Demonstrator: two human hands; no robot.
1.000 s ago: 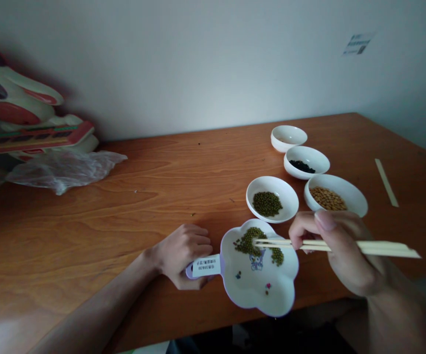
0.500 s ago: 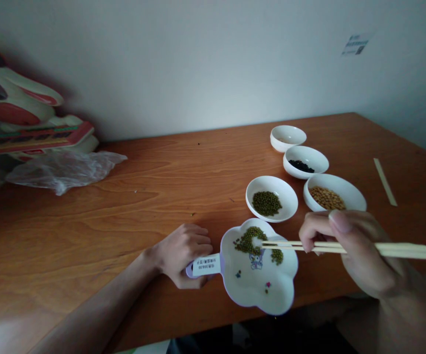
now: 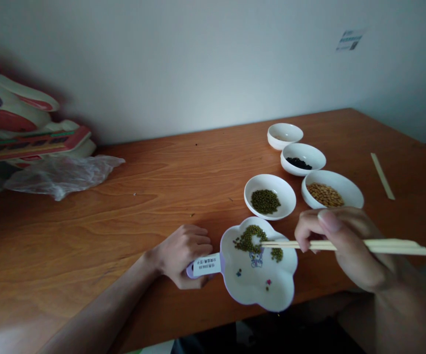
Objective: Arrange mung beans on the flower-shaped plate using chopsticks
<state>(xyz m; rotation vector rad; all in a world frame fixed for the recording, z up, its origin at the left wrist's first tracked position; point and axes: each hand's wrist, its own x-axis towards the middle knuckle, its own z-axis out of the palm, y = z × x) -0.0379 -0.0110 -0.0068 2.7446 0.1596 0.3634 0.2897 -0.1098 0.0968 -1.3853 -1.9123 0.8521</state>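
My left hand (image 3: 189, 255) is closed around the handle of a white flower-shaped dish (image 3: 250, 292) with a purple rim and cartoon prints. Green mung beans (image 3: 250, 237) lie in its upper part, with a smaller cluster on the right side. In my right hand (image 3: 346, 241) is a pair of wooden chopsticks (image 3: 323, 245), pointing left. Their tips are close together at the edge of the beans; whether a bean is between them I cannot tell. Just behind the dish stands a white bowl (image 3: 289, 204) holding more mung beans.
Behind my right hand is a bowl (image 3: 353, 189) of tan beans. Farther back stand a bowl (image 3: 318, 160) with black contents and another white bowl (image 3: 274, 142). A paper strip (image 3: 382, 176) lies right. A plastic bag (image 3: 63, 174) and a toy keyboard (image 3: 36, 142) sit left.
The chopstick tips have come closer together among the beans, and my right hand has shifted slightly left. The camera view has shifted a little. My left hand still holds the dish's handle.
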